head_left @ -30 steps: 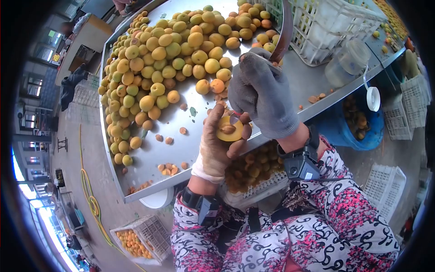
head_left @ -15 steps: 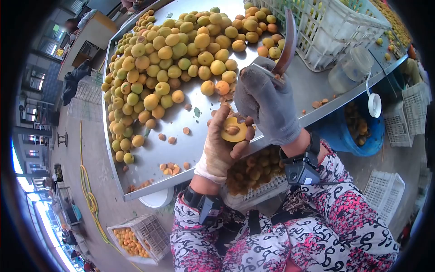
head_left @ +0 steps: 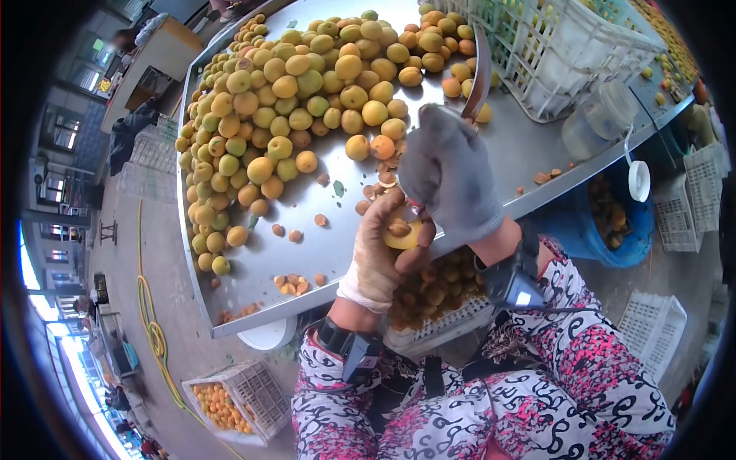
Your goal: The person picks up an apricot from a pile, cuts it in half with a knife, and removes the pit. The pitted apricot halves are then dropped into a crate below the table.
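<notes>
My left hand [head_left: 383,249], in a pale glove with bare stained fingers, holds a cut yellow fruit half [head_left: 402,232] with its brown pit showing. In a grey glove, my right hand [head_left: 448,172] is closed round a tool whose curved reddish-brown part [head_left: 481,73] sticks up above the fist. The lower end of the tool is hardly visible by the fruit. Both hands are close together over the near edge of the metal tray [head_left: 261,295]. A heap of yellow-green fruits [head_left: 287,96] lies on the tray beyond them, with small brown pits [head_left: 294,235] scattered nearby.
A white crate [head_left: 567,57] and a clear jar [head_left: 598,123] stand at the tray's right. A blue tub [head_left: 632,245] is below on the right. Under the tray edge sits a crate of fruit pieces [head_left: 433,295]. Another fruit crate [head_left: 264,402] rests on the floor.
My right hand has turned and moved slightly down over the fruit, and the curved tool part has shifted lower behind it. The fruit half is tilted differently in my left hand.
</notes>
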`<move>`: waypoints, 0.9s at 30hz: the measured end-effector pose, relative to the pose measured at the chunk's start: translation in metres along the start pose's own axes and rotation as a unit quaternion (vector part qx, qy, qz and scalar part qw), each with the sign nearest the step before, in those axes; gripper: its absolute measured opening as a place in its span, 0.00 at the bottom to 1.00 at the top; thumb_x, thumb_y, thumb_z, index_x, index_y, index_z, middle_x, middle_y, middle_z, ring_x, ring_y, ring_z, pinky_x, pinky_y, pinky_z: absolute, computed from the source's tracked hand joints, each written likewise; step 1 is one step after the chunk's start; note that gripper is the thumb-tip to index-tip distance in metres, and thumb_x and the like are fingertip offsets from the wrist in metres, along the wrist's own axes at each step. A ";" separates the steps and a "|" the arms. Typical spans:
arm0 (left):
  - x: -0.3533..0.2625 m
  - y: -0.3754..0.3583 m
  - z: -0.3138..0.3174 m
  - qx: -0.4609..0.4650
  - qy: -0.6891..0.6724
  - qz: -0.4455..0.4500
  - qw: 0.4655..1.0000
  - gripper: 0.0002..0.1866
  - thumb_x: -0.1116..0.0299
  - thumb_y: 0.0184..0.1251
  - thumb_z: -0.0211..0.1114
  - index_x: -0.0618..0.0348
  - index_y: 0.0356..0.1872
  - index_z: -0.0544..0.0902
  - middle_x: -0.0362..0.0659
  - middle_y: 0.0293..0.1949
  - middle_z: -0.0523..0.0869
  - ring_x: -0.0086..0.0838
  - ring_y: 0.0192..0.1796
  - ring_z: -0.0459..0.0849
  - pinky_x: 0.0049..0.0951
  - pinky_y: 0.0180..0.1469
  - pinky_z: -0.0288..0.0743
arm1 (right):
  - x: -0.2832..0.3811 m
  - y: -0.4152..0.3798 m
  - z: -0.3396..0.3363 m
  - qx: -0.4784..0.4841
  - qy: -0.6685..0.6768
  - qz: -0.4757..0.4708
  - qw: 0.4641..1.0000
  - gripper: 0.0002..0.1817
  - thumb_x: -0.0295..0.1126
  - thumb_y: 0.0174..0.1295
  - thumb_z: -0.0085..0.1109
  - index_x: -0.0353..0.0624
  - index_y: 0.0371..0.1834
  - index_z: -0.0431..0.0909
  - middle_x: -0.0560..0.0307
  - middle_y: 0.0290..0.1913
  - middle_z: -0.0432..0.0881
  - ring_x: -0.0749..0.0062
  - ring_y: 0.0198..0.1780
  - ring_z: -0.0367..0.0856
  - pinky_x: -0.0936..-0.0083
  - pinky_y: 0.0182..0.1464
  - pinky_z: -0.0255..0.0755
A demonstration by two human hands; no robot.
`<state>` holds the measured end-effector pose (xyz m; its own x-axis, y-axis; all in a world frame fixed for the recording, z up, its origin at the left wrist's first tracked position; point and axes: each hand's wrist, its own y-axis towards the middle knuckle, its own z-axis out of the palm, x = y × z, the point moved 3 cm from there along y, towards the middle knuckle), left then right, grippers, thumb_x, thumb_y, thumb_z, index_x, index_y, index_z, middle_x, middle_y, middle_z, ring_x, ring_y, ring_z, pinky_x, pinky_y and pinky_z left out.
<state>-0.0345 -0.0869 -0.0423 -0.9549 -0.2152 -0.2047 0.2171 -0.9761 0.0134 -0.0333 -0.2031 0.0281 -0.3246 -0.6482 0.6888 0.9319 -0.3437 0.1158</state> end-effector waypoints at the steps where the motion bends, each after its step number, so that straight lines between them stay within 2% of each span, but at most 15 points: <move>1: 0.002 0.009 0.012 -0.185 0.107 0.116 0.970 0.16 0.61 0.62 0.61 0.59 0.46 0.72 0.42 0.35 0.79 0.24 0.28 0.78 0.18 0.30 0.72 | 0.006 -0.002 0.007 -0.015 -0.141 -0.065 0.988 0.15 0.38 0.69 0.52 0.44 0.25 0.69 0.70 0.15 0.63 0.87 0.13 0.58 0.86 0.14 0.53; 2: -0.001 0.007 0.018 -0.359 0.209 0.226 0.881 0.17 0.57 0.62 0.60 0.60 0.43 0.73 0.44 0.31 0.79 0.25 0.18 0.75 0.19 0.21 0.69 | 0.007 -0.005 0.011 -0.016 -0.141 -0.065 0.988 0.15 0.38 0.69 0.52 0.44 0.25 0.69 0.70 0.15 0.63 0.87 0.13 0.58 0.86 0.14 0.53; 5: 0.000 0.001 0.024 -0.337 0.401 0.227 0.821 0.17 0.56 0.62 0.61 0.59 0.40 0.73 0.44 0.30 0.79 0.23 0.16 0.73 0.19 0.21 0.68 | 0.005 -0.007 0.009 -0.014 -0.146 -0.014 0.989 0.16 0.39 0.70 0.48 0.44 0.24 0.68 0.69 0.16 0.63 0.86 0.13 0.59 0.86 0.13 0.54; 6: -0.004 -0.003 0.022 -0.338 0.400 0.227 0.821 0.17 0.56 0.62 0.61 0.59 0.40 0.73 0.44 0.30 0.79 0.23 0.16 0.73 0.19 0.21 0.68 | 0.003 -0.003 0.003 0.010 -0.037 0.025 0.999 0.16 0.39 0.70 0.47 0.44 0.24 0.69 0.69 0.15 0.63 0.86 0.13 0.59 0.86 0.13 0.54; 8: -0.001 -0.011 0.009 -0.289 0.101 0.055 0.950 0.19 0.54 0.69 0.51 0.60 0.46 0.74 0.42 0.31 0.78 0.20 0.25 0.74 0.13 0.26 0.67 | -0.002 0.001 -0.007 0.035 0.073 0.068 0.994 0.17 0.39 0.71 0.47 0.44 0.24 0.69 0.69 0.15 0.63 0.87 0.13 0.59 0.86 0.13 0.54; 9: -0.005 -0.015 0.001 -0.289 0.100 0.056 0.950 0.19 0.54 0.69 0.51 0.60 0.46 0.74 0.42 0.31 0.78 0.20 0.25 0.74 0.13 0.26 0.67 | -0.005 0.002 -0.010 0.042 0.118 0.083 0.989 0.17 0.39 0.71 0.47 0.44 0.23 0.69 0.69 0.15 0.63 0.86 0.13 0.59 0.86 0.13 0.54; 11: -0.005 -0.015 -0.005 -0.083 0.081 0.005 0.993 0.14 0.63 0.67 0.56 0.60 0.48 0.74 0.41 0.33 0.79 0.18 0.29 0.76 0.12 0.28 0.69 | -0.008 0.004 -0.015 0.088 0.159 0.089 0.979 0.17 0.40 0.69 0.51 0.44 0.23 0.70 0.69 0.14 0.64 0.85 0.13 0.60 0.84 0.14 0.54; 12: 0.001 -0.012 0.001 -0.083 0.081 0.006 0.993 0.14 0.63 0.67 0.56 0.60 0.48 0.74 0.41 0.33 0.79 0.18 0.29 0.76 0.12 0.28 0.69 | -0.006 0.002 -0.011 0.089 0.159 0.089 0.979 0.17 0.40 0.69 0.51 0.44 0.23 0.70 0.69 0.14 0.64 0.85 0.13 0.60 0.84 0.14 0.54; 13: 0.001 -0.009 0.010 -0.159 0.374 0.129 0.904 0.13 0.71 0.64 0.59 0.61 0.48 0.74 0.39 0.33 0.79 0.17 0.30 0.76 0.13 0.30 0.70 | -0.004 -0.002 -0.004 0.065 0.073 0.071 0.993 0.16 0.40 0.68 0.53 0.44 0.23 0.72 0.70 0.15 0.66 0.86 0.13 0.61 0.84 0.14 0.54; 14: -0.002 -0.008 0.025 -0.217 0.624 0.237 0.712 0.15 0.78 0.60 0.61 0.61 0.48 0.73 0.38 0.34 0.79 0.16 0.31 0.76 0.14 0.32 0.71 | -0.003 -0.006 0.001 0.039 -0.014 0.050 0.998 0.15 0.40 0.67 0.56 0.45 0.24 0.73 0.70 0.17 0.68 0.87 0.14 0.62 0.84 0.15 0.54; 18: -0.006 -0.006 0.026 -0.286 0.477 0.193 0.809 0.23 0.87 0.51 0.63 0.60 0.49 0.73 0.36 0.36 0.78 0.16 0.34 0.76 0.16 0.40 0.73 | -0.001 -0.013 0.010 0.048 -0.233 -0.085 0.968 0.13 0.40 0.65 0.60 0.45 0.27 0.76 0.71 0.20 0.71 0.90 0.18 0.65 0.86 0.17 0.56; 20: -0.011 -0.010 0.020 -0.173 0.544 0.181 0.801 0.25 0.87 0.49 0.64 0.60 0.51 0.72 0.36 0.39 0.78 0.17 0.37 0.77 0.19 0.44 0.73 | -0.004 -0.006 -0.004 -0.011 -0.015 0.087 0.996 0.11 0.38 0.64 0.61 0.43 0.30 0.77 0.71 0.23 0.72 0.91 0.23 0.68 0.87 0.23 0.62; 22: -0.013 -0.008 0.021 -0.179 0.540 0.164 0.806 0.26 0.87 0.48 0.65 0.59 0.51 0.72 0.36 0.39 0.78 0.17 0.37 0.77 0.18 0.43 0.73 | -0.007 -0.007 0.004 0.010 -0.003 0.073 0.997 0.11 0.37 0.67 0.57 0.43 0.30 0.71 0.70 0.18 0.67 0.88 0.18 0.62 0.87 0.20 0.56; 25: -0.014 -0.005 0.017 -0.205 0.507 0.139 0.826 0.25 0.84 0.48 0.65 0.59 0.50 0.72 0.37 0.38 0.78 0.18 0.36 0.77 0.19 0.41 0.72 | -0.009 -0.016 0.021 0.081 -0.243 -0.104 0.961 0.10 0.35 0.61 0.65 0.42 0.30 0.76 0.69 0.21 0.75 0.88 0.22 0.71 0.84 0.23 0.65; 27: -0.016 -0.004 0.014 -0.246 0.446 0.128 0.851 0.20 0.79 0.51 0.64 0.60 0.48 0.73 0.38 0.35 0.78 0.19 0.33 0.77 0.19 0.37 0.71 | -0.011 -0.019 0.028 0.121 -0.311 -0.132 0.933 0.10 0.35 0.60 0.65 0.42 0.31 0.76 0.67 0.21 0.75 0.87 0.22 0.71 0.83 0.24 0.66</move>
<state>-0.0230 -0.0803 -0.0257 -0.3782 -0.0941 -0.9209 0.6629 -0.7219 -0.1984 -0.0427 -0.1707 0.0384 -0.4608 -0.0161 0.8873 0.8667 -0.2233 0.4460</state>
